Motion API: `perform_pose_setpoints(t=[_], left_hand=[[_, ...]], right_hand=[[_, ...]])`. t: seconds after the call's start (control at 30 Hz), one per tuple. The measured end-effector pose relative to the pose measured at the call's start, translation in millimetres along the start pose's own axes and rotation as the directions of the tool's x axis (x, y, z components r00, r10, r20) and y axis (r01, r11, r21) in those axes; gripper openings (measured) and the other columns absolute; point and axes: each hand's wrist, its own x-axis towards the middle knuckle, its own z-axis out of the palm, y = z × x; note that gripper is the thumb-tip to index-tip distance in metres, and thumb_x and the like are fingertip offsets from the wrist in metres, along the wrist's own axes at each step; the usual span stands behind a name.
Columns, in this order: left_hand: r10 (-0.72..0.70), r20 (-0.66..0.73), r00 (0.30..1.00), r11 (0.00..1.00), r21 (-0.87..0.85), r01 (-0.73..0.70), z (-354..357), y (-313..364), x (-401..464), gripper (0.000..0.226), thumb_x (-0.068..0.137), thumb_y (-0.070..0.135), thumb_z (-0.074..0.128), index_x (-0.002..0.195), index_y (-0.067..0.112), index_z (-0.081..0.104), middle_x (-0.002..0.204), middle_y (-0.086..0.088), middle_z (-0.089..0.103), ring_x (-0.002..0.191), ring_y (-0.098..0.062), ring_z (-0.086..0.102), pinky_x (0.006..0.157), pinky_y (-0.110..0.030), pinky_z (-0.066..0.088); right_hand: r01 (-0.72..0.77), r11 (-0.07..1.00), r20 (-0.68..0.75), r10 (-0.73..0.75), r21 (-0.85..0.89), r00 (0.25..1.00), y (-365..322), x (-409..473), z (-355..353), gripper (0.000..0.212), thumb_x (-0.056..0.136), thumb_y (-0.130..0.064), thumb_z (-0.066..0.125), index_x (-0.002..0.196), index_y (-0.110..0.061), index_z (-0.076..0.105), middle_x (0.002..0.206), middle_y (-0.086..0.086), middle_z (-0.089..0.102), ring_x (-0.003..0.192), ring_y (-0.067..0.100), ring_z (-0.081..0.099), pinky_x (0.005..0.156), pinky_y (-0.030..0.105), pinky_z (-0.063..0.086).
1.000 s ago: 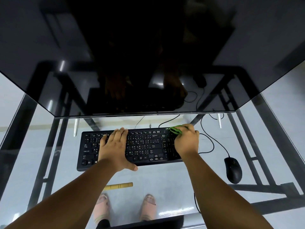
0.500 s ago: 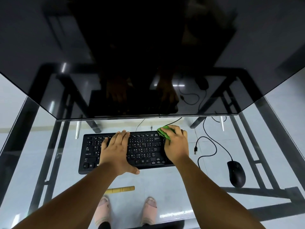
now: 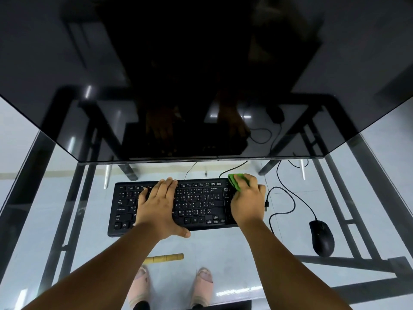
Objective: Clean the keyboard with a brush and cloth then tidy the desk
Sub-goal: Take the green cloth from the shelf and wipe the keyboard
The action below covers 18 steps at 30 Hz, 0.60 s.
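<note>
Our left hand [image 3: 159, 208] lies flat, released, on the keyboard [image 3: 196, 204]; right hand [image 3: 247, 201] grip clenches the cloth [image 3: 237, 182] at its right end.

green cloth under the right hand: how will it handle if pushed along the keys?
Probably floppy: the cloth is bunched and folded under the right hand. Likely light, so it needs pressing down to drag rather than skate. It may snag on key edges of the keyboard, which the left hand steadies.

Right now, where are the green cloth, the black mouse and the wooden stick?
green cloth [image 3: 237, 181], head view, bunched top
black computer mouse [image 3: 321, 238], head view, its back
yellow wooden stick [image 3: 166, 257], head view, middle
</note>
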Motion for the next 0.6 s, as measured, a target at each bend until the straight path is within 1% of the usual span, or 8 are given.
perform_pose_setpoints(t=[0.03,0.1,0.23,0.3,0.37,0.43,0.5,0.6], left_hand=[[0.002,-0.001,1.0,1.0,-0.003,-0.002,0,0,0,0.145,0.041,0.088,0.062,0.152,0.026,-0.007,0.16,0.01,-0.005,0.148,-0.012,-0.004,0.12,-0.046,0.002],[0.005,-0.004,1.0,1.0,-0.018,-0.005,1,-1,0,0.144,0.04,0.088,0.061,0.152,0.026,-0.007,0.16,0.011,-0.005,0.148,-0.012,-0.004,0.12,-0.046,0.002],[0.008,-0.011,1.0,1.0,-0.029,-0.008,2,-2,-1,0.144,0.041,0.087,0.062,0.152,0.026,-0.007,0.16,0.01,-0.005,0.148,-0.012,-0.004,0.12,-0.046,0.001],[0.008,-0.008,1.0,1.0,-0.026,-0.008,2,-2,-1,0.144,0.041,0.088,0.061,0.152,0.026,-0.008,0.16,0.01,-0.006,0.148,-0.012,-0.005,0.12,-0.046,0.001],[0.008,-0.008,1.0,1.0,-0.026,-0.009,2,-3,-1,0.145,0.042,0.088,0.061,0.152,0.026,-0.009,0.16,0.01,-0.007,0.148,-0.012,-0.006,0.12,-0.046,0.001],[0.008,-0.011,1.0,1.0,-0.029,-0.009,3,-3,0,0.145,0.041,0.088,0.061,0.152,0.027,-0.009,0.161,0.01,-0.007,0.148,-0.012,-0.006,0.12,-0.046,0.001],[0.009,-0.009,1.0,1.0,-0.028,-0.01,4,-3,0,0.145,0.041,0.088,0.06,0.152,0.027,-0.009,0.161,0.011,-0.008,0.148,-0.012,-0.006,0.12,-0.046,0.001],[0.011,-0.007,1.0,1.0,-0.023,-0.011,4,-3,-1,0.145,0.042,0.089,0.059,0.152,0.027,-0.012,0.16,0.011,-0.01,0.148,-0.011,-0.008,0.12,-0.046,0.0]], right_hand=[[0.013,1.0,0.008,-0.013,-0.01,1.0,-4,0,1,0.055,0.08,0.0,0.052,0.128,-0.023,0.061,0.134,0.003,0.052,0.101,0.031,0.044,0.092,0.037,0.045],[0.145,0.989,0.054,-0.143,-0.035,0.988,-11,-4,0,0.056,0.079,-0.002,0.053,0.13,-0.024,0.06,0.135,0.002,0.052,0.105,0.029,0.044,0.094,0.039,0.046],[0.395,0.919,0.19,-0.385,-0.015,0.903,0,-18,-8,0.06,0.078,-0.007,0.047,0.132,-0.033,0.057,0.14,-0.007,0.05,0.106,0.024,0.045,0.095,0.032,0.047],[0.353,0.935,0.141,-0.348,-0.012,0.927,13,-22,-9,0.059,0.078,-0.006,0.048,0.129,-0.032,0.06,0.138,-0.009,0.053,0.103,0.024,0.047,0.089,0.036,0.051],[0.222,0.975,0.068,-0.221,0.001,0.973,14,-24,-6,0.057,0.076,0.0,0.054,0.125,-0.027,0.064,0.134,-0.006,0.056,0.102,0.025,0.048,0.083,0.04,0.054],[0.165,0.986,0.041,-0.165,-0.003,0.985,4,-27,-2,0.056,0.076,0.002,0.055,0.125,-0.023,0.064,0.133,-0.002,0.057,0.101,0.028,0.048,0.084,0.041,0.053],[0.221,0.975,0.076,-0.219,-0.016,0.973,-5,-31,0,0.056,0.078,-0.001,0.053,0.128,-0.025,0.062,0.135,-0.002,0.055,0.104,0.028,0.047,0.09,0.038,0.05],[0.389,0.921,0.16,-0.383,-0.01,0.91,-1,-34,-5,0.06,0.078,-0.004,0.05,0.13,-0.031,0.059,0.138,-0.006,0.052,0.104,0.024,0.047,0.092,0.032,0.047]])
